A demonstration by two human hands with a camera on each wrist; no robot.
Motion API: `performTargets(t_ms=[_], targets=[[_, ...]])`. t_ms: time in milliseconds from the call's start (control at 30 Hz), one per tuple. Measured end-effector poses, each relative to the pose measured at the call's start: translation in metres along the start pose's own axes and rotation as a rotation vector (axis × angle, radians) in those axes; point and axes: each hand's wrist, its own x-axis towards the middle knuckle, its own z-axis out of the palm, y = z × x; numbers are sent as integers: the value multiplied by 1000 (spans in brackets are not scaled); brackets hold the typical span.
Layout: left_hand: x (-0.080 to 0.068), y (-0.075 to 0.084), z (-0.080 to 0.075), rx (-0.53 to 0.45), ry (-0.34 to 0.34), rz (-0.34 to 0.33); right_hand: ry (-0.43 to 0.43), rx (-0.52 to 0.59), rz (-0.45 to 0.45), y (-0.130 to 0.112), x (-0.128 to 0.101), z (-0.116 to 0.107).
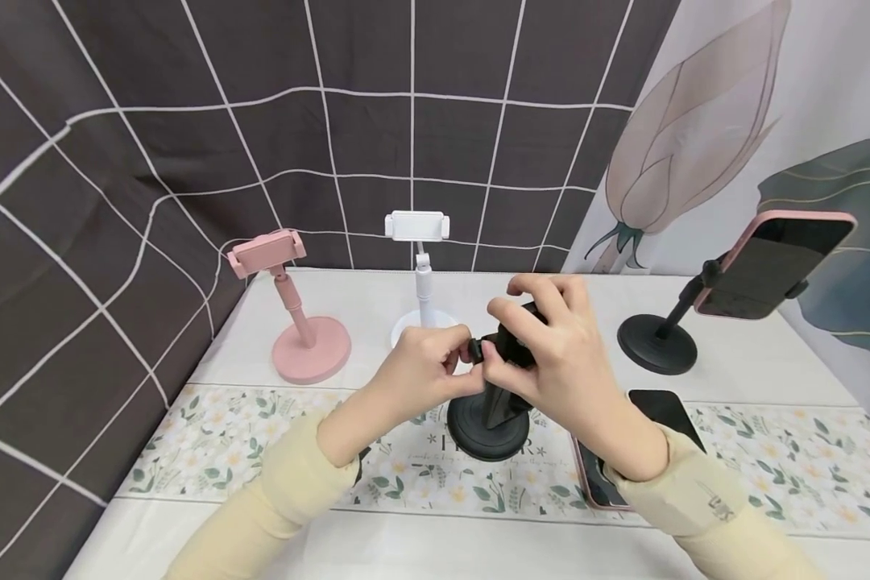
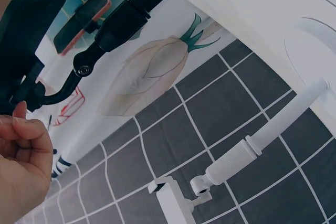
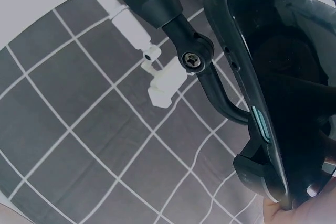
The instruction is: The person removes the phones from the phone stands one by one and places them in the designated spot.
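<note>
In the head view, the left hand [image 1: 426,368] has its curled fingers and thumb at the clamp of a black stand [image 1: 488,431], pinching one end of it. The right hand [image 1: 565,358] arches over the clamp's other side, its fingers bent around a black phone that is mostly hidden there. The stand's round base is on the floral runner [image 1: 239,451] of the table [image 1: 384,548], in front of the white stand [image 1: 424,290]. The pink stand [image 1: 312,350] is at the left; at the right, a second black stand [image 1: 657,345] carries a pink-rimmed phone [image 1: 776,266]. A dark phone [image 1: 669,409] and another pink-edged phone [image 1: 594,475] lie near the right forearm, partly covered by it.

In the left wrist view, the thumb and fingertips are close together at the clamp, just below the black phone [image 2: 29,35]. The white stand tilts across the lower right.

In the right wrist view, the black phone fills the right side, its long edge against the clamp. The right fingers hold it near the lower corner, partly out of frame.
</note>
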Motion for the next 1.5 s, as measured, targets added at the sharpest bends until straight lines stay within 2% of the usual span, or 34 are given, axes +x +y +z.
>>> performTargets(t_ms=[200,433,667,1067,1367,1500], targets=[[-1,2,1,74,16,8,9,17,4,0,-3,0],[-1,6,0,53,-2,-59,18,20,-3,0,-3,0],[-1,8,-1,82,-20,-87,24,14,-7,-1,-4,1],[1,8,-1,1,-37,-170,32,15,-19,-1,-4,3],[2,5,-1,9,-52,-154,24,13,-29,-2,-7,4],[2,5,0,2,-55,-167,19,12,-36,-3,-6,4]])
